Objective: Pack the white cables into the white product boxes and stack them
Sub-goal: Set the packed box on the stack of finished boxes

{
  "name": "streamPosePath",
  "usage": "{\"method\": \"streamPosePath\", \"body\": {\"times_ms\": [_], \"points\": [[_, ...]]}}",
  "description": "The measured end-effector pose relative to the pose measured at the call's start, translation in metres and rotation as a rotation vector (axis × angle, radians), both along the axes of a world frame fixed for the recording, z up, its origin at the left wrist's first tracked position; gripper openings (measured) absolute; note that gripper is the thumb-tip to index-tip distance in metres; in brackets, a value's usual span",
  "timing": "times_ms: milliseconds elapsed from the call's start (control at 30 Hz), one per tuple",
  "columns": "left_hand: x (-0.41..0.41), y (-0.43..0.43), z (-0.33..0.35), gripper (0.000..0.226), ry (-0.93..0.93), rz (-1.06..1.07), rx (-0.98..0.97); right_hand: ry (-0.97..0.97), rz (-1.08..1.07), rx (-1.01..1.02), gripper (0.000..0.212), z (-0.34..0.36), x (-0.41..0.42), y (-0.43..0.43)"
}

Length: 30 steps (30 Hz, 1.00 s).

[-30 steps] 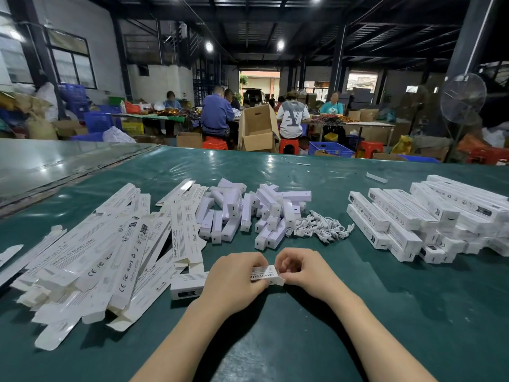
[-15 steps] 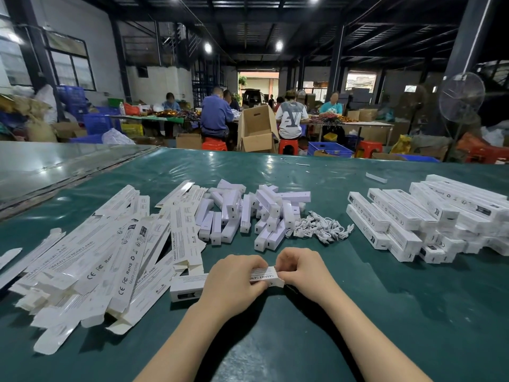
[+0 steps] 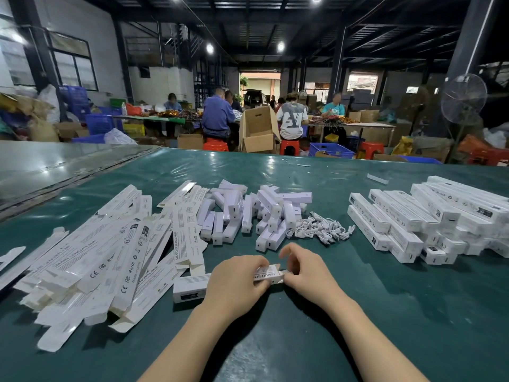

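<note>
Low on the glossy green table cover point(image 3: 385, 312): one long white printed cardboard box point(image 3: 190, 288), left hand point(image 3: 234, 282) wrapped round its middle, right hand point(image 3: 308, 274) pinching its end flap; closing seems under way. Right of it, stacked closed boxes point(image 3: 413, 224), done; beyond, tangled white cables point(image 3: 322, 228), smooth white bars point(image 3: 248, 213); left, flat creased cartons point(image 3: 96, 257), many unfilled.

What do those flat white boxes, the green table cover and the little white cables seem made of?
Flat boxes: thin printed cardboard, matte, judging by creased folds and tuck flaps. Table cover: probably plastic or vinyl sheet, glossy; it wrinkles and shows bright reflections. Cables: likely plastic-sheathed, too small to be sure.
</note>
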<state>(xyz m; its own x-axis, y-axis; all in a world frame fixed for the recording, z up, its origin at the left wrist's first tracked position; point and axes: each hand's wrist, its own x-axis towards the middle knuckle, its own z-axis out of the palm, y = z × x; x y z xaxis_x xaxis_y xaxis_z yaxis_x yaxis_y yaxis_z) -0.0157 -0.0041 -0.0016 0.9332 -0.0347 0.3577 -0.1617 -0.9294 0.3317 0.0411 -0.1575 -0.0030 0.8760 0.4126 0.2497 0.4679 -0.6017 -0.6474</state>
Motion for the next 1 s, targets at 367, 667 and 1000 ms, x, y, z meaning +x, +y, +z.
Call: {"method": "streamPosePath", "body": {"times_ms": [367, 667, 1000], "points": [[-0.003, -0.005, -0.003, 0.023, -0.198, 0.037, -0.059, -0.129, -0.048, 0.052, 0.009, -0.002, 0.000, 0.006], [-0.004, -0.009, -0.001, 0.029, -0.333, 0.086, -0.132, 0.242, -0.093, 0.548, 0.014, 0.004, -0.005, 0.015], [-0.007, -0.004, 0.002, 0.026, -0.333, 0.144, -0.163, 0.442, 0.018, 0.914, 0.026, 0.003, -0.014, 0.036]]}}
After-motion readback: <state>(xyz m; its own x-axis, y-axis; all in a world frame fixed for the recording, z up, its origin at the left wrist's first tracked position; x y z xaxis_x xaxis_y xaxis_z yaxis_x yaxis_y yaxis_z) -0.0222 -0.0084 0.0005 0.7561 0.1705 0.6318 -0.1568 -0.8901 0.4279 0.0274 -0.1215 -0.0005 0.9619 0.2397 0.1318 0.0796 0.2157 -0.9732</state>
